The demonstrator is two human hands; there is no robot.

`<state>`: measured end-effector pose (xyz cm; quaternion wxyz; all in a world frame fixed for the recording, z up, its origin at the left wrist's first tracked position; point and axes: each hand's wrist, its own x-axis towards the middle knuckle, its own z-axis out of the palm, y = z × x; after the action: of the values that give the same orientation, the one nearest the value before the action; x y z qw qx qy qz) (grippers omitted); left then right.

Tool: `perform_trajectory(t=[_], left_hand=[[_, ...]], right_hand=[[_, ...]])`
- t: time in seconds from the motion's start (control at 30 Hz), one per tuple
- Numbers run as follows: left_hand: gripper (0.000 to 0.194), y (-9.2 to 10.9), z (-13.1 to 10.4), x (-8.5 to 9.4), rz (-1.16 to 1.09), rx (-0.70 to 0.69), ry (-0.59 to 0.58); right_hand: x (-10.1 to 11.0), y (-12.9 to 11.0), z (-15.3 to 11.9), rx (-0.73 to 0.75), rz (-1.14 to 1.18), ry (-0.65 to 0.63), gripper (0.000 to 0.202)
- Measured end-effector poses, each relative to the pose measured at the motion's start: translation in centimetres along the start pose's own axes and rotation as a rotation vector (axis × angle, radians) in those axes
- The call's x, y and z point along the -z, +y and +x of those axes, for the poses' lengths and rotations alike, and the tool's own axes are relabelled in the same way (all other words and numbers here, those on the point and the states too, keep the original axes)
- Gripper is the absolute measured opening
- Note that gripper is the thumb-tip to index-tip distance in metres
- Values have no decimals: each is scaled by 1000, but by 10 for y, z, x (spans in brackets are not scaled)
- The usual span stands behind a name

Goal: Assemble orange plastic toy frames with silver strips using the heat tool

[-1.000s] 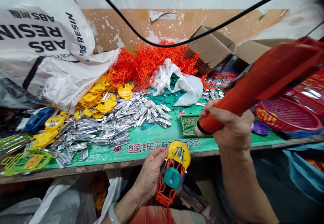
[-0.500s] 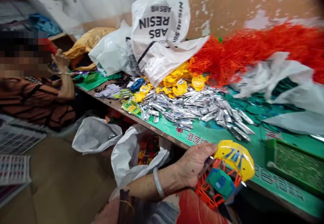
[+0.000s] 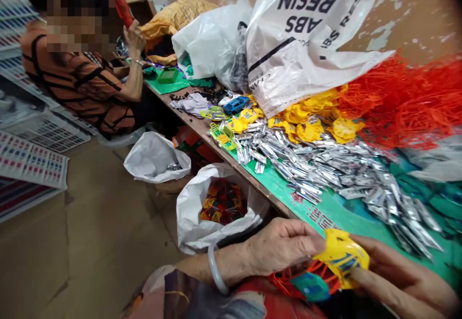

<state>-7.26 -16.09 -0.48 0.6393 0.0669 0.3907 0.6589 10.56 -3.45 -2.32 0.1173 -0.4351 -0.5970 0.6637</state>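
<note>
At the bottom right, both my hands grip one plastic toy. It has a yellow printed shell (image 3: pixel 342 251), an orange-red lattice frame (image 3: pixel 283 283) and a blue-green part (image 3: pixel 312 286) beneath. My left hand (image 3: pixel 277 247), with a pale bangle at the wrist, pinches the near edge of the shell between thumb and fingers. From the other side my right hand (image 3: pixel 404 275) presses its fingers on the shell's far end. Part of the frame is hidden under my left hand. Beyond them lies a pile of silvery strips (image 3: pixel 335 170) on the green tabletop (image 3: pixel 296 203).
More yellow shells (image 3: pixel 310 129) and a heap of orange-red frames (image 3: pixel 415 102) lie behind the strips, beside a white resin sack (image 3: pixel 303 40). Below the table edge stands an open white sack (image 3: pixel 187 213) of toy parts. Another person (image 3: pixel 90 83) sits at the far left.
My right hand has come into view and onto the yellow shell. The toy is turned differently in my left hand. The view has swung left, showing more of the other person.
</note>
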Motion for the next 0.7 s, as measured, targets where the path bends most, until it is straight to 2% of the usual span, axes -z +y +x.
perform_trajectory(t=[0.07, 0.13, 0.17, 0.2, 0.23, 0.27, 0.3, 0.33, 0.37, 0.4, 0.43, 0.5, 0.57, 0.7], left_hand=[[48, 5, -5, 10, 160, -50, -24], [48, 11, -11, 32, 438, -174, 110], [42, 15, -15, 48, 645, -273, 251], [34, 20, -20, 67, 878, -404, 537], [33, 26, -26, 89, 943, -447, 701], [43, 33, -32, 112, 968, -462, 808], [54, 41, -39, 136, 1010, -460, 944], [64, 49, -46, 158, 1160, -382, 1175], [74, 55, -53, 179, 1275, -236, 1319], [78, 60, -58, 196, 1281, -163, 1337], [72, 63, -63, 209, 1274, -117, 1308], [42, 64, -68, 224, 1266, -82, 1254], [28, 60, -70, 226, 1265, -91, 1219], [35, 54, -74, 215, 1261, -136, 1230]], right_hand=[[-8, -8, 11, -137, -51, -29, 41], [-8, -5, 19, -203, -57, -91, 39], [-9, -3, 22, -209, -44, -109, 39], [-11, 0, 23, -201, -25, -114, 40], [-14, 1, 23, -184, -2, -113, 40], [-19, 0, 23, -160, 21, -108, 40], [-26, -3, 21, -144, 40, -109, 40], [-34, -7, 20, -124, 58, -113, 40], [-42, -13, 18, -109, 73, -120, 38], [-50, -18, 17, -92, 86, -123, 37], [-57, -24, 17, -76, 96, -126, 35], [-70, -31, 18, -39, 105, -131, 31], [-84, -32, 21, 33, 78, -146, 30], [-129, -14, 38, 322, -127, -178, 24]])
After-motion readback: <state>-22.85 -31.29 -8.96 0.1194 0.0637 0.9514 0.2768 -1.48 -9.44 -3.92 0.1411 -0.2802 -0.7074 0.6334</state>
